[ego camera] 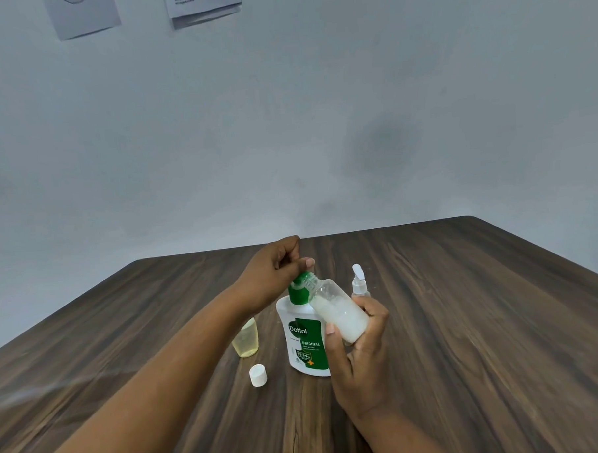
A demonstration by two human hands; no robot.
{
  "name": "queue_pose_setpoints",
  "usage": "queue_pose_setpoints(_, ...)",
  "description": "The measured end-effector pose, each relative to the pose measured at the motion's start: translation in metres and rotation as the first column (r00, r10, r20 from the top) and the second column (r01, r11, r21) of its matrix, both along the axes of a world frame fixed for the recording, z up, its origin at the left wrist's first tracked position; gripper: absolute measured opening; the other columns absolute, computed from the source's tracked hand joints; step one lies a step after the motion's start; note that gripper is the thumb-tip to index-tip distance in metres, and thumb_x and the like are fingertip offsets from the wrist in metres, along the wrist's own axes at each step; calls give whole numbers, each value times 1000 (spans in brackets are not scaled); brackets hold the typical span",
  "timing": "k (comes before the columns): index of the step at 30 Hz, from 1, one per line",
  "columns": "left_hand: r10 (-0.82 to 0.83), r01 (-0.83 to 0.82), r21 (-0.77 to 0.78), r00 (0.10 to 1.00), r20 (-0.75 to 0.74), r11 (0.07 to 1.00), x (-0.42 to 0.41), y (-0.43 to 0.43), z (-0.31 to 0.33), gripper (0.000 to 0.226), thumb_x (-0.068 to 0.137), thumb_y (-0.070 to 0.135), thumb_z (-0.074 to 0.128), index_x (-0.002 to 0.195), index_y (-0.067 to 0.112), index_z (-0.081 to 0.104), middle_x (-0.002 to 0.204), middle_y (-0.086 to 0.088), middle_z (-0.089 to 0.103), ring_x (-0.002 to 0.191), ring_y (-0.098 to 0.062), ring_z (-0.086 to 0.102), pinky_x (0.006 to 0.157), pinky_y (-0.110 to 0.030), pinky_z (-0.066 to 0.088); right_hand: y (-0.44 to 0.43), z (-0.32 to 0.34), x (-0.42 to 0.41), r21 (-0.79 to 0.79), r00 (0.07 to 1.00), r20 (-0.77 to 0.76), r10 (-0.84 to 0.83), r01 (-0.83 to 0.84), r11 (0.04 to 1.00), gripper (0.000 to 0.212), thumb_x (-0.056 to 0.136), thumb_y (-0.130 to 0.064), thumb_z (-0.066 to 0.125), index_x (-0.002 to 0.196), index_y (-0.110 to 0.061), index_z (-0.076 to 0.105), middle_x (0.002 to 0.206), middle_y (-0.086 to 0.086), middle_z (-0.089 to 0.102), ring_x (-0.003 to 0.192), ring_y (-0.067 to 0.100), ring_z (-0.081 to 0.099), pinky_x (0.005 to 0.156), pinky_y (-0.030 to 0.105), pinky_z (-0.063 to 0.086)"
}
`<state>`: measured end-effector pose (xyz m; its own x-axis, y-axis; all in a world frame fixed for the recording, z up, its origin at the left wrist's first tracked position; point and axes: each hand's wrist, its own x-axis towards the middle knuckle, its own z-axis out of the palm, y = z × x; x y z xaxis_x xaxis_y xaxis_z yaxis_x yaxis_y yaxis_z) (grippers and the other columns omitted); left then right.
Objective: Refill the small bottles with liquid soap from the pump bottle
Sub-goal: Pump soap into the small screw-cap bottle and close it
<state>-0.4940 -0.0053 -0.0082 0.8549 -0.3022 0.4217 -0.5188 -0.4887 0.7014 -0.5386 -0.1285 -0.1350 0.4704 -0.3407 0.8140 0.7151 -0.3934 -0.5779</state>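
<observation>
A white pump bottle (301,342) with a green label and green pump head stands on the wooden table (466,321). My left hand (275,272) is closed over the pump head. My right hand (361,357) holds a small clear bottle (339,310), tilted, with its open threaded neck against the pump spout. White liquid fills roughly its lower half. A white screw cap (258,375) lies on the table in front of the pump bottle.
A small bottle of yellow liquid (246,340) stands left of the pump bottle, partly behind my left forearm. A clear spray bottle (359,282) stands behind my right hand. A pale wall with paper sheets (202,6) rises beyond the table's far edge.
</observation>
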Motion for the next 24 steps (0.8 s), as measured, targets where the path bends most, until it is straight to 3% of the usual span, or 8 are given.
queue_pose_setpoints(5,22,-20,-46,998,51,999,-3,-3,4,37,88,13,61,61,16,36,60,-7,39,63,-19,37,63,-32,36,1,1,1,-20,1000,0,25,-25,999,38,89,-62,40,118,-41,27,105,-16,49,77,14,60,54,15,47)
queue_pose_setpoints(9,16,-16,-10,999,52,1000,-3,-1,10,37,88,14,62,62,15,36,58,-3,37,62,-18,36,61,-30,35,0,0,1,-45,999,-2,32,-32,998,45,90,-64,36,119,-29,32,107,-17,47,76,12,59,54,12,44)
queue_pose_setpoints(13,4,-4,-12,998,59,1000,-2,-1,6,38,89,12,60,62,15,33,55,1,33,57,-13,33,56,-23,33,1,1,1,-37,1000,7,10,-10,999,43,91,-64,36,119,-32,31,106,-18,48,76,11,59,54,9,44)
queue_pose_setpoints(18,19,-18,-17,999,32,1000,0,-4,-3,37,90,13,59,62,16,34,51,9,34,50,-4,31,52,-16,33,-1,-2,0,-5,1000,-12,-6,6,1000,37,86,-46,47,117,-44,26,102,-17,49,75,12,59,52,22,50)
queue_pose_setpoints(24,46,-43,-29,993,105,999,-4,-3,-4,37,90,15,59,63,15,35,52,8,34,50,-3,30,50,-15,31,0,-2,2,-14,1000,1,17,-17,1000,35,88,-52,46,117,-44,27,103,-15,50,75,13,60,52,24,51)
